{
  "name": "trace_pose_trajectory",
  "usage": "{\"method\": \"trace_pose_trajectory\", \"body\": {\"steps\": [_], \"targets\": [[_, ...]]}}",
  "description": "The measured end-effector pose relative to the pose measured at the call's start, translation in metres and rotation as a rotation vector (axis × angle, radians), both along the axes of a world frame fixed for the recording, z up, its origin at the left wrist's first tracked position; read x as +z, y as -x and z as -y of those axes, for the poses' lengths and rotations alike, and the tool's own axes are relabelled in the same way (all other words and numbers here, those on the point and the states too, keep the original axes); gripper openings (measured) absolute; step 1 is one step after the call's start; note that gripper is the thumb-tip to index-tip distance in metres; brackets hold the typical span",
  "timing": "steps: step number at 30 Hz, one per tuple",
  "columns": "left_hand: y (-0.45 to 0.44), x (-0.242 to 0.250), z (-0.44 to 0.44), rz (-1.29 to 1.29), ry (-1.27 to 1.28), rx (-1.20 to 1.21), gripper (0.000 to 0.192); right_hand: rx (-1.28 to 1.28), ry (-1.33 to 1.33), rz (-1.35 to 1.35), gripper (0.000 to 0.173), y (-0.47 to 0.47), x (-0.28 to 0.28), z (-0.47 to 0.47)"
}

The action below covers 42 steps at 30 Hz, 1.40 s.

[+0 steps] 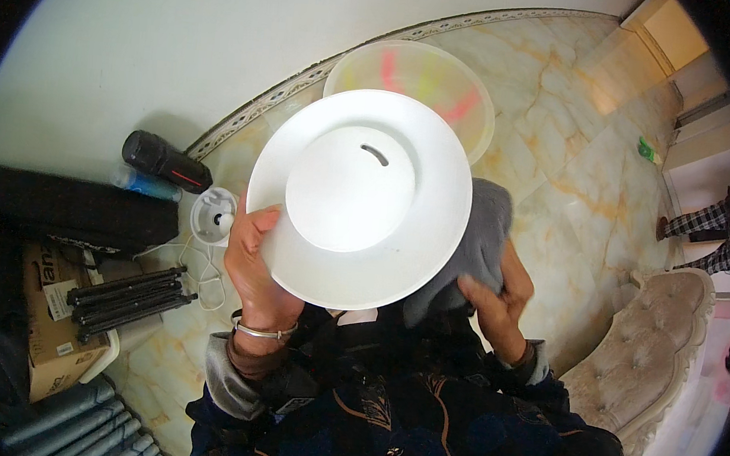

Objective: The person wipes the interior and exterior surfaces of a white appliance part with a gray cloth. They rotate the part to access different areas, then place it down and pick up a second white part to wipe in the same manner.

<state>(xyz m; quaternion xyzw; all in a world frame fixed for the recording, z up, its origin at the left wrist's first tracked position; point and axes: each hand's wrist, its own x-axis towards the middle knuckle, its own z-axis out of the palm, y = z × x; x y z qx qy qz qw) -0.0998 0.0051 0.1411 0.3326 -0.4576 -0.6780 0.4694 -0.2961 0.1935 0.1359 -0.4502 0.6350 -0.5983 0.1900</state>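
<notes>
A round white disc-shaped part, with a raised centre and one short curved slot, is held up before my body. My left hand grips its lower left rim, thumb on the upper face. At the disc's lower right, my right hand holds a grey cloth, part of which lies behind the rim. Beyond the disc a round translucent plastic lid or cover with pink and yellow marks rests on the marble floor. A small white round device base with a cable stands left of my left hand.
At left are a black cylindrical speaker or case, a blue bottle, a black case, black rods and a cardboard box. A tufted seat stands at right. Another person's legs show at far right.
</notes>
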Motion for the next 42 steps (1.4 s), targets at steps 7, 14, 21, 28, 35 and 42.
{"method": "trace_pose_trajectory", "body": {"steps": [7, 14, 21, 28, 35, 42], "targets": [[0.01, 0.029, -0.003, -0.064, -0.048, -0.168, 0.057, 0.003, 0.15, -0.239, 0.059, -0.008, 0.011, 0.005], [0.004, 0.036, 0.02, 0.029, -0.136, -0.206, 0.063, -0.043, 0.173, 0.349, 0.069, -0.002, 0.01, 0.006], [0.007, 0.01, 0.028, 0.05, 0.058, -0.181, 0.048, 0.064, 0.068, 0.076, 0.058, -0.003, 0.014, 0.0], [0.028, 0.021, 0.019, -0.17, -0.187, -0.138, 0.056, 0.282, 0.249, -0.601, 0.02, -0.019, 0.004, 0.005], [0.034, 0.036, 0.005, -0.033, -0.1, -0.192, 0.07, -0.075, 0.158, -0.391, 0.032, -0.011, 0.001, 0.001], [0.024, 0.039, 0.005, 0.07, -0.042, -0.257, 0.061, -0.222, 0.173, 0.139, 0.056, 0.008, 0.017, -0.001]]}}
